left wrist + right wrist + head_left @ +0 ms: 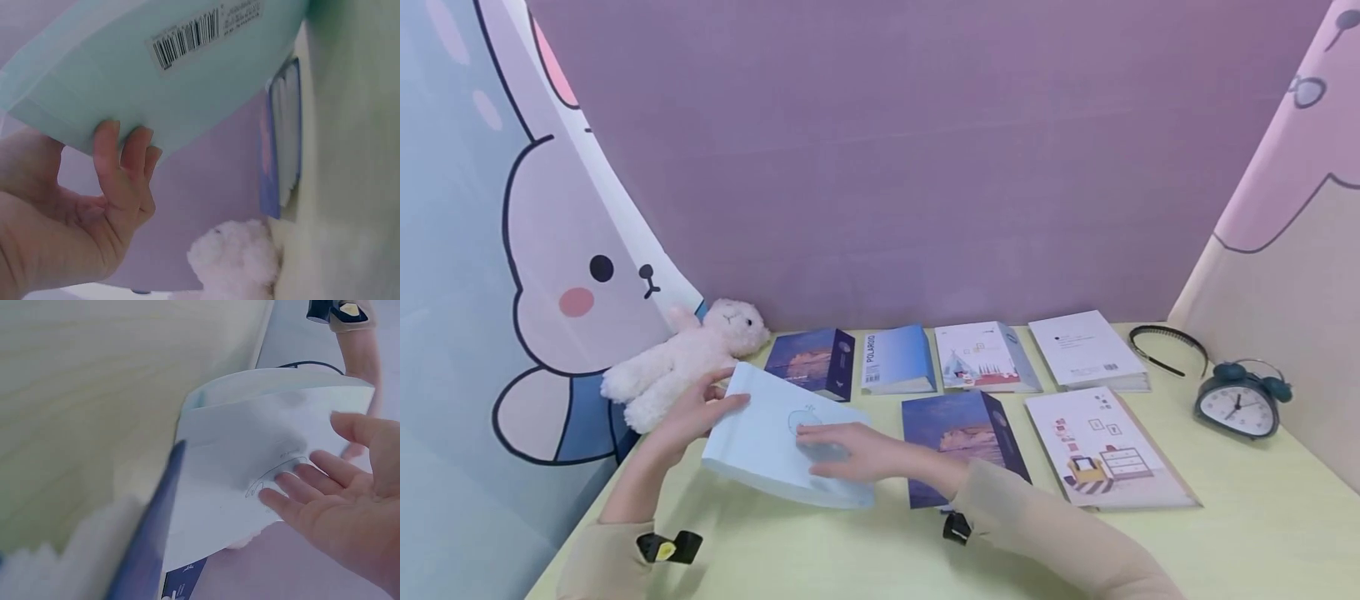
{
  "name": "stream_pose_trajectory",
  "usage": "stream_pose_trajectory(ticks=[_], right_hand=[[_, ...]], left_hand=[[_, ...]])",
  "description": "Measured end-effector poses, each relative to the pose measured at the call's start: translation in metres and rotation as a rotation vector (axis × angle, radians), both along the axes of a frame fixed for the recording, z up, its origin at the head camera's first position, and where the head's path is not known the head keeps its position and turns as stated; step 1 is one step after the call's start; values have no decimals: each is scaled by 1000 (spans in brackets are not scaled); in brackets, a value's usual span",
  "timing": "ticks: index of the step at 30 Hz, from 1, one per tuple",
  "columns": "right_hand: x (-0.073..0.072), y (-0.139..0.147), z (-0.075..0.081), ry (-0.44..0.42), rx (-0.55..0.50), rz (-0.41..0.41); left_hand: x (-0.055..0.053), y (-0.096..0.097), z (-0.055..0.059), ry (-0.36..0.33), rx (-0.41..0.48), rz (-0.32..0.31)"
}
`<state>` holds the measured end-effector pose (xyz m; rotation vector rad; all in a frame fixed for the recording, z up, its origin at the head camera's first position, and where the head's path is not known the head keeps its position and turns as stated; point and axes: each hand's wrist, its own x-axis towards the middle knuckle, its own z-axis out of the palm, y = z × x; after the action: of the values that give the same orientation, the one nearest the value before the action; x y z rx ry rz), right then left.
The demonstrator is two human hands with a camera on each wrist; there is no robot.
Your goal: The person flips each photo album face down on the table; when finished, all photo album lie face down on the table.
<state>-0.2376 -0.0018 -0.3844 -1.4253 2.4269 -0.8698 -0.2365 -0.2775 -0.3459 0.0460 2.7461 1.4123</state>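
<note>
My left hand (694, 414) pinches the left edge of a light blue photo album (756, 429), thumb on top and fingers beneath. The album is tilted above the table, its lower side bowed, with a small line drawing on its cover. In the left wrist view a barcode label (187, 39) shows on its underside, with the fingertips (107, 128) against that face. My right hand (861, 452) lies over the cover by the drawing. Its fingers (319, 478) are spread and nearly straight in the right wrist view, holding nothing.
Several albums lie in two rows, among them a blue POLAROID album (895, 354), a purple landscape album (955, 433) and a white room-picture album (1108, 450). A white plush toy (692, 358) is at left. A black headband (1172, 337) and an alarm clock (1237, 408) stand at right.
</note>
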Motion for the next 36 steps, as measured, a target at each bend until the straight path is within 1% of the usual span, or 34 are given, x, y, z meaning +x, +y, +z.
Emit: stream_pose_trajectory(ticks=[4, 7, 9, 10, 12, 14, 16, 17, 19, 21, 25, 28, 32, 36], right_hand=[[-2, -7, 3, -15, -66, -48], [-3, -12, 5, -77, -107, -126], [-4, -15, 8, -145, -136, -180], [-3, -16, 10, -189, -154, -204], [-2, -19, 12, -317, -209, -235], [-1, -21, 14, -462, -284, -244], [0, -23, 17, -572, -343, -252], [1, -23, 19, -610, -365, -257], [2, -23, 24, -620, -373, -267], [4, -24, 29, -599, -373, -277], [5, -21, 38, -549, -381, -304], [7, -19, 45, -536, -388, -345], [9, -16, 55, -563, -401, -395], [9, -10, 65, -608, -441, -400]], left_hand=[[5, 8, 11, 38, 9, -26], [9, 14, 20, 54, 26, -54], [12, 17, 25, 67, 16, -79], [13, 20, 27, 71, 10, -91], [16, 24, 30, 88, -5, -120], [19, 29, 31, 97, -4, -138], [22, 32, 30, 108, 36, -155], [23, 33, 30, 111, 65, -164], [25, 35, 28, 107, 114, -172], [25, 36, 27, 104, 157, -184], [24, 44, 25, 93, 203, -193], [22, 49, 24, 97, 248, -207], [19, 56, 23, 103, 311, -242], [17, 63, 22, 120, 361, -298]])
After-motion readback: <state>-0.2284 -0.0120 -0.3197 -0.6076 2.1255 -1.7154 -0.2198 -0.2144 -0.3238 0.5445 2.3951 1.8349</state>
